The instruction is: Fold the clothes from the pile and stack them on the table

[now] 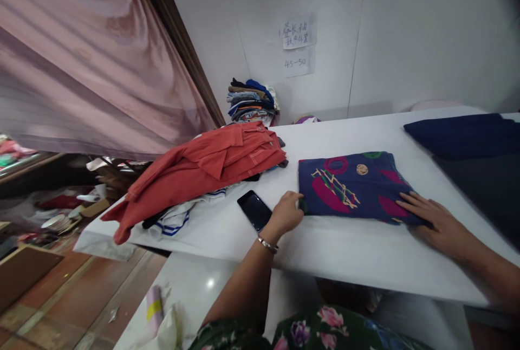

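A navy cloth garment (345,185) with magenta, green and tan patterns lies folded into a flat rectangle on the white table; folded this way, its exact kind does not show. My left hand (287,212), with a silver bracelet at the wrist, has its fingers curled on the near left corner of the cloth. On the right end, my right hand (430,222) rests flat with fingers stretched over the fabric. Close by my left hand lies a black phone (254,210).
Red trousers (195,160) lie over other clothes on the left, partly overhanging the table edge. A stack of folded clothes (252,102) stands by the wall. Dark navy fabric (467,136) covers the right side. A pink curtain (89,52) hangs at left.
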{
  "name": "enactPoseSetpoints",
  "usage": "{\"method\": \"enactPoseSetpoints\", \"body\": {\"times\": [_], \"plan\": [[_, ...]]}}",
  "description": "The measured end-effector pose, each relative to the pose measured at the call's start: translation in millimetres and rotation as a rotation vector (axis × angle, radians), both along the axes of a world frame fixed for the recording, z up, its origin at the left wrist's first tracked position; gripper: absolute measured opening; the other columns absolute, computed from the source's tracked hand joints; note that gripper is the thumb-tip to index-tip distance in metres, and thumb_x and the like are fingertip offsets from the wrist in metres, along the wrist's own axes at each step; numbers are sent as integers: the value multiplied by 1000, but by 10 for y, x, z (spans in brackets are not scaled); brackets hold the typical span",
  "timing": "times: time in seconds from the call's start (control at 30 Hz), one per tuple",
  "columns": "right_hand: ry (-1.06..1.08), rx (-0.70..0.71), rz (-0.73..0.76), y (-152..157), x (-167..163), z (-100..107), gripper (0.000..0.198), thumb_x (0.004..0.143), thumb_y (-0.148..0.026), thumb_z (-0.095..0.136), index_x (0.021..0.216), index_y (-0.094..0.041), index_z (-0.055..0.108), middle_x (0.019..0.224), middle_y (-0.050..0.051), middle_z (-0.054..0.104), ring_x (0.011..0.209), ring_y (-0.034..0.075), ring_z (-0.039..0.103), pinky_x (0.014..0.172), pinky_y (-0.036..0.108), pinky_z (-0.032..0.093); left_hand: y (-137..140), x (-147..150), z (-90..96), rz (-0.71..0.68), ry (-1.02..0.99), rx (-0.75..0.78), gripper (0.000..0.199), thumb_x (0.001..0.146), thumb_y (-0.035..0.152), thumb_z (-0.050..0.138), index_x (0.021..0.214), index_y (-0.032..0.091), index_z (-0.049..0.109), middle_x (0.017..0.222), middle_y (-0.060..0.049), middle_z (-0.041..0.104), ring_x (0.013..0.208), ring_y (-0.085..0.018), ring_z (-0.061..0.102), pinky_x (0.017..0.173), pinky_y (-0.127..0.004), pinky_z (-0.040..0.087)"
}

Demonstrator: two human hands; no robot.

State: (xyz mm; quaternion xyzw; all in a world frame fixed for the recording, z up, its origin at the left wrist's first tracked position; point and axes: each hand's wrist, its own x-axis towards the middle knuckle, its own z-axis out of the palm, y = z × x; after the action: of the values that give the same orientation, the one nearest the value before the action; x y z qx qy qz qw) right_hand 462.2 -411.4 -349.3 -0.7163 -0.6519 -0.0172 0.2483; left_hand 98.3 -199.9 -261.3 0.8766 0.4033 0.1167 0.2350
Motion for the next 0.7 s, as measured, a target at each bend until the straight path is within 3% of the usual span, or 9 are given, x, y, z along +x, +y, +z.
{"method": "enactPoseSetpoints", "body": {"times": [0.1, 0.2, 0.33, 0.5, 0.7], "plan": [[84, 35, -5, -3, -74, 67, 47, 80, -43, 45, 124, -33, 60, 141, 5, 50, 136, 35, 35, 108, 65, 24, 80, 128, 136, 34, -113, 89, 45, 81, 19, 53, 125, 19, 59, 142, -9, 48, 127, -23, 48, 108, -32, 38], [62, 95, -42, 133, -280, 248, 44, 87, -50, 44, 123, -32, 60, 141, 6, 51, 137, 33, 36, 112, 63, 16, 157, 468, 203, 5, -95, 189, 44, 89, 34, 50, 129, 15, 56, 146, -14, 43, 135, -27, 39, 112, -40, 32], [-56, 104, -93, 488, -504, 424, 48, 90, -53, 40, 129, -30, 56, 148, 6, 42, 139, 30, 32, 114, 58, 20, 331, 912, 91, -34, 11, 238, 54, 91, 48, 47, 134, 15, 51, 154, -15, 30, 143, -31, 23, 115, -50, 22], [-126, -64, -185, 752, -439, 231, 60, 87, -62, 37, 134, -28, 53, 147, 8, 44, 136, 32, 37, 108, 59, 31, 532, 1012, -196, 86, 115, 80, 78, 86, 67, 40, 140, 10, 42, 154, -21, 27, 143, -34, 24, 112, -49, 27], [-82, -55, -193, 699, -463, 119, 57, 89, -60, 37, 137, -31, 50, 150, 5, 39, 139, 29, 33, 112, 57, 25, 538, 958, -308, 102, 42, 164, 76, 87, 66, 40, 139, 10, 44, 153, -18, 31, 141, -33, 28, 112, -45, 27]]}}
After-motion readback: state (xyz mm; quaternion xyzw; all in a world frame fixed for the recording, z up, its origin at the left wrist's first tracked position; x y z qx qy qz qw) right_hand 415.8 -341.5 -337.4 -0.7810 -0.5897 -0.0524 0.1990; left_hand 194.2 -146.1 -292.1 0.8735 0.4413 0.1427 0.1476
